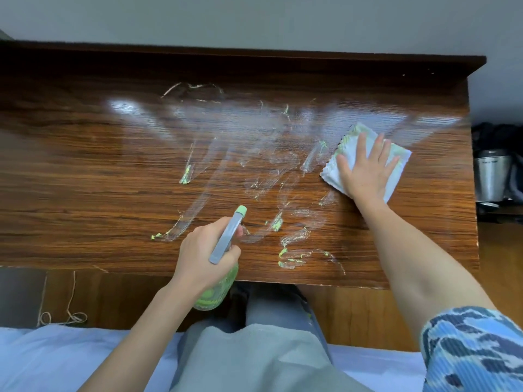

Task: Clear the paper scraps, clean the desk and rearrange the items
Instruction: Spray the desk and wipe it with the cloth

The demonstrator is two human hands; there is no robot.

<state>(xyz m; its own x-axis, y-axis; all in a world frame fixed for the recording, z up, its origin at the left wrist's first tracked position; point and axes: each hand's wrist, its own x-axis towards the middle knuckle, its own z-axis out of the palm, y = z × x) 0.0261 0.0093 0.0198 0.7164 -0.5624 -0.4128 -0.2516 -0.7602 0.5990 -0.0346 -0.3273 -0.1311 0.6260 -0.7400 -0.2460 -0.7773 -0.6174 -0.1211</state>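
The right hand [365, 168] lies flat on a white cloth [396, 157], with its fingers spread out straight. It presses the cloth down on the right side of the desk [85, 165]. The hand does not grab the cloth; it just pushes on it.

The left hand [201, 256] is curled around a green spray bottle [226, 241]. It holds the bottle over the front edge of the desk, near the middle. The nozzle points out over the wood. The green bottom of the bottle hangs just in front of the desk edge.

The desk is brown and shiny. Wet streaks [254, 165] cover the middle of it, with small bits of green foam here and there. The left side looks dry.

I see no paper scraps on the desk, so that part looks done. I see no other things on the desk top either, so they may have been moved off to make room. The cleaning is in the middle: the spray is on, but most of the streaks are not wiped away. The cloth sits at the right end of the wet patch. After the wiping, the things must go back on the desk in a tidy way. That part is not begun.

Off to the right, past the desk, stands a metal pot [492, 176]. On the floor to the left lies a thin string [70, 306].
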